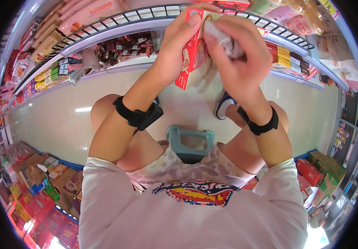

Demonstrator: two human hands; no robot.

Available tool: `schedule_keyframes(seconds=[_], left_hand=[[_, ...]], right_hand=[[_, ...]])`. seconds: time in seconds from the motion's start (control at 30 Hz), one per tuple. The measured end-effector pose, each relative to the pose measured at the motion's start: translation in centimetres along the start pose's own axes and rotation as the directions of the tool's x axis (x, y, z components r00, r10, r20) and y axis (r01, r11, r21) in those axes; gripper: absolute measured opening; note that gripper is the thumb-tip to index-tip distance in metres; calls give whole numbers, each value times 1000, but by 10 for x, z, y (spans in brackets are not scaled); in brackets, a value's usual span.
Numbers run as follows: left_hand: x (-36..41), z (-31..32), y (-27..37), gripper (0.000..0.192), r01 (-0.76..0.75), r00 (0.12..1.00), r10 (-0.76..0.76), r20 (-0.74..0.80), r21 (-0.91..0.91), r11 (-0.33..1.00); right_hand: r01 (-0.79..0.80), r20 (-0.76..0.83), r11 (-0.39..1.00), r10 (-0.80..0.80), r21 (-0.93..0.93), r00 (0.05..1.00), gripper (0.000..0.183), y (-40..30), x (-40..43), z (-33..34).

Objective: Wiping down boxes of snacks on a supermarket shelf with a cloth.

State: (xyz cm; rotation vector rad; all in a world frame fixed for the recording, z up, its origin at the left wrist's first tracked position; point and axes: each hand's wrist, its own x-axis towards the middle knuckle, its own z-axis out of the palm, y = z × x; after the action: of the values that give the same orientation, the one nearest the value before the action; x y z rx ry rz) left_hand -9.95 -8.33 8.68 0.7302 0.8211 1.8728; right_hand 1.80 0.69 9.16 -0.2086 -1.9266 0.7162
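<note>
Near the top middle, my left hand grips a red and cream cardboard product box by its side, thumb on the near edge. The box stands tilted over the floor, before the shelf's wire rail. My right hand, blurred, pinches a crumpled pale grey cloth or wipe close against the box's right side. Whether the cloth touches the box cannot be told. Both wrists wear black straps, the left one with a black device.
A curved shelf with a black wire rail holds packaged snacks. Dark wrapped sweets and small boxes lie on the lower shelf. A teal plastic stool is between my legs. Cardboard cartons stand behind left, more cartons behind right.
</note>
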Motion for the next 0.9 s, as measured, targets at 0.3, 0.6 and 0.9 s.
schedule_keyframes(seconds=[0.3, 0.6, 0.9], left_hand=[[-9, -6, -12, 51, -37, 999, 34, 17, 199, 979], [-13, -4, -6, 50, -101, 994, 85, 65, 313, 944], [-6, -7, -17, 54, -126, 992, 121, 45, 123, 984]], right_hand=[[-118, -91, 992, 122, 47, 988, 20, -6, 3, -2], [-8, -52, 1000, 8, 4, 999, 21, -12, -4, -5], [57, -86, 997, -53, 43, 995, 20, -10, -2, 2]])
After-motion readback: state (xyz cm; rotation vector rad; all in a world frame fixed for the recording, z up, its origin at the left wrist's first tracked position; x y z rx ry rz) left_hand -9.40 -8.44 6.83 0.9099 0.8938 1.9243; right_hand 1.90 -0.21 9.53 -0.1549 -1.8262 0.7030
